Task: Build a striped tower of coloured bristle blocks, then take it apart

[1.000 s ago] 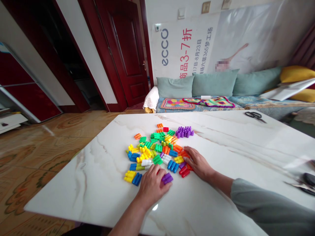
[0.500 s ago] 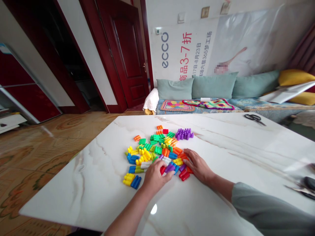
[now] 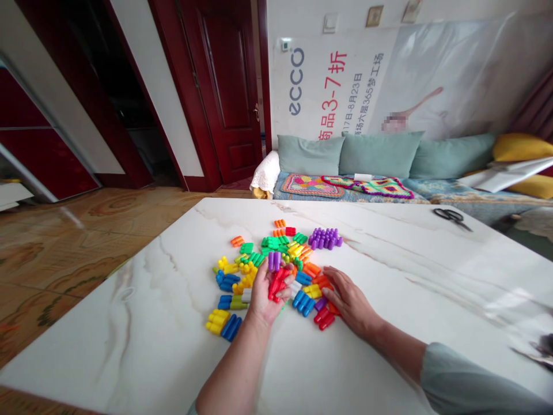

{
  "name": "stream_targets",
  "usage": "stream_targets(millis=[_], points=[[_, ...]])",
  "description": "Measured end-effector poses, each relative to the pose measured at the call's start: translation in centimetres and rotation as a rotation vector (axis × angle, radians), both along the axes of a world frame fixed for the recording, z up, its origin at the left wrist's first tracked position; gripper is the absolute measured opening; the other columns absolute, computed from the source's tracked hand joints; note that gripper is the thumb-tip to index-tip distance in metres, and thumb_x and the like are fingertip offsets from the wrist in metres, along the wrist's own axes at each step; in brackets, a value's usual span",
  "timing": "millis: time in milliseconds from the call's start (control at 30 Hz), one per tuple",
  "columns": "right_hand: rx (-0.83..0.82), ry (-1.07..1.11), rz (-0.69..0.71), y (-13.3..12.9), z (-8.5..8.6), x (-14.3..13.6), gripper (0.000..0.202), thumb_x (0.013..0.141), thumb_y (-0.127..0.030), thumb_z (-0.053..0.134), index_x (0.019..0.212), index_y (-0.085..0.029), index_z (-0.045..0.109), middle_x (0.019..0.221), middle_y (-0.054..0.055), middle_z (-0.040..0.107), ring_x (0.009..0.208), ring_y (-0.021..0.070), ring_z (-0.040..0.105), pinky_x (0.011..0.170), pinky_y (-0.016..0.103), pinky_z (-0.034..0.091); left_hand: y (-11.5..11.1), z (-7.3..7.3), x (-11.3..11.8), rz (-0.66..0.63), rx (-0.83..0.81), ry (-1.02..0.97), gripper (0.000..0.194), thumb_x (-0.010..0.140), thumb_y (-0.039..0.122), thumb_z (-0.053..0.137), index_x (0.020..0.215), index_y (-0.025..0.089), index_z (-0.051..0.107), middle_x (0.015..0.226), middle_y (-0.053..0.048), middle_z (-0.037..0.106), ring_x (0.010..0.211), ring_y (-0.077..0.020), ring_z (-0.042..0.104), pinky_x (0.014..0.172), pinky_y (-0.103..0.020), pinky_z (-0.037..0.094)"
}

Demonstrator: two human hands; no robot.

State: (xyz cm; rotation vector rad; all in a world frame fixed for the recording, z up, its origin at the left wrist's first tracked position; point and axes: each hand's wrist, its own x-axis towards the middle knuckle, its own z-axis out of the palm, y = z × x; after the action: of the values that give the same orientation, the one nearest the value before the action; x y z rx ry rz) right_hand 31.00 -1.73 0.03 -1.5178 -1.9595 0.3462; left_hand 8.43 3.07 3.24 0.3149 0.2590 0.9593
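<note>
My left hand (image 3: 265,300) is turned palm up, its fingers curled around a red block (image 3: 277,285). A purple block (image 3: 274,261) shows at its fingertips, above the red one. My right hand (image 3: 348,300) rests at the right edge of the pile, fingers spread over orange blocks (image 3: 323,280) with nothing visibly gripped. Near it lie a yellow block (image 3: 312,291), blue blocks (image 3: 303,303) and red blocks (image 3: 324,317). Green blocks (image 3: 274,243) sit at the back of the pile, with yellow and blue ones at the left.
A purple cluster (image 3: 325,238) stands at the back right of the pile on the white marbled table (image 3: 164,346). Black scissors (image 3: 451,217) lie near the table's far right edge; a dark tool is at the right frame edge. Behind is a sofa with cushions (image 3: 380,154).
My left hand has turned palm up and lifted, now showing the red and purple blocks in it. My right hand has stayed at the pile's right side. The camera view has shifted slightly.
</note>
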Motion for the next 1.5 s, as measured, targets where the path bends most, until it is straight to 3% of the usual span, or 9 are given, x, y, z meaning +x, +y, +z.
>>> stream_targets(millis=[233,400,500,667,800,933,1167,1333,1500], points=[[0.023,-0.017,-0.008,0.0,-0.1,0.0,0.043,0.093,-0.046,0.042,0.127,-0.020,0.048,0.134,0.012,0.052,0.127,0.0228,0.046,0.108,0.042,0.039,-0.6,0.3,0.8,0.036,0.172,0.215,0.041,0.078,0.052,0.064,0.090,0.013,0.062,0.086,-0.007,0.060,0.054,-0.0049,0.044,0.034,-0.011,0.025],[0.021,-0.029,0.002,-0.1,0.1,0.0,0.043,0.093,-0.046,0.040,0.127,-0.020,0.046,0.134,0.013,0.051,0.127,0.0239,0.045,0.109,0.045,0.038,-0.2,-0.4,0.7,0.706,0.643,1.037,0.031,0.080,0.042,0.064,0.101,0.019,0.063,0.093,-0.007,0.063,0.080,-0.0166,0.058,0.066,-0.027,0.050],[0.026,-0.024,0.007,0.0,-0.4,0.2,0.042,0.093,-0.046,0.041,0.127,-0.021,0.046,0.134,0.013,0.051,0.127,0.0247,0.046,0.108,0.046,0.037,0.3,-1.3,0.7,0.969,1.036,1.470,0.039,0.079,0.027,0.063,0.117,0.021,0.058,0.115,-0.010,0.059,0.112,-0.0263,0.050,0.098,-0.044,0.041],[0.061,-0.031,0.013,-0.2,0.7,-0.1,0.040,0.092,-0.044,0.042,0.124,-0.020,0.049,0.134,0.014,0.050,0.125,0.0265,0.046,0.106,0.049,0.038,0.5,-2.4,1.0,0.903,1.271,1.748,0.027,0.079,0.025,0.063,0.106,0.024,0.064,0.106,-0.008,0.060,0.111,-0.0272,0.050,0.100,-0.047,0.039],[0.125,0.041,0.183,-2.9,6.2,-4.8,0.031,0.091,-0.036,0.048,0.117,-0.021,0.055,0.125,0.013,0.055,0.118,0.0264,0.048,0.102,0.046,0.039,0.2,-2.4,1.0,0.854,1.244,1.763,0.015,0.078,0.024,0.063,0.093,0.024,0.066,0.100,-0.007,0.061,0.105,-0.0264,0.050,0.097,-0.045,0.040],[-0.356,0.258,0.567,-7.6,10.8,-11.6,0.026,0.088,-0.026,0.052,0.113,-0.021,0.055,0.095,0.005,0.065,0.084,0.0165,0.060,0.076,0.028,0.048,0.1,-2.3,1.1,0.846,1.246,1.760,0.013,0.078,0.021,0.062,0.090,0.024,0.065,0.099,-0.007,0.060,0.107,-0.0267,0.048,0.096,-0.045,0.039],[-1.128,0.676,0.605,-11.2,9.3,-16.7,0.045,0.074,-0.027,0.066,0.114,-0.016,0.050,0.065,-0.006,0.057,0.049,0.0063,0.048,0.048,0.018,0.038,0.1,-2.4,1.3,0.829,1.317,1.780,0.013,0.080,0.021,0.059,0.091,0.022,0.065,0.096,-0.008,0.059,0.104,-0.0252,0.048,0.094,-0.044,0.041],[-1.048,0.751,0.469,-10.9,9.3,-15.8,0.043,0.076,-0.023,0.058,0.117,-0.016,0.045,0.064,-0.005,0.062,0.042,0.0054,0.049,0.044,0.016,0.037,0.1,-2.4,1.2,0.840,1.319,1.779,0.014,0.079,0.019,0.059,0.091,0.021,0.065,0.093,-0.007,0.060,0.104,-0.0250,0.048,0.095,-0.043,0.041],[-1.329,0.899,0.561,-12.0,9.3,-15.4,0.072,0.064,-0.018,0.066,0.130,-0.019,0.037,0.064,-0.005,0.065,0.041,0.0060,0.050,0.043,0.015,0.036,0.2,-2.5,1.3,0.845,1.340,1.773,0.012,0.080,0.019,0.058,0.089,0.021,0.065,0.091,-0.007,0.061,0.103,-0.0248,0.049,0.095,-0.043,0.041]])
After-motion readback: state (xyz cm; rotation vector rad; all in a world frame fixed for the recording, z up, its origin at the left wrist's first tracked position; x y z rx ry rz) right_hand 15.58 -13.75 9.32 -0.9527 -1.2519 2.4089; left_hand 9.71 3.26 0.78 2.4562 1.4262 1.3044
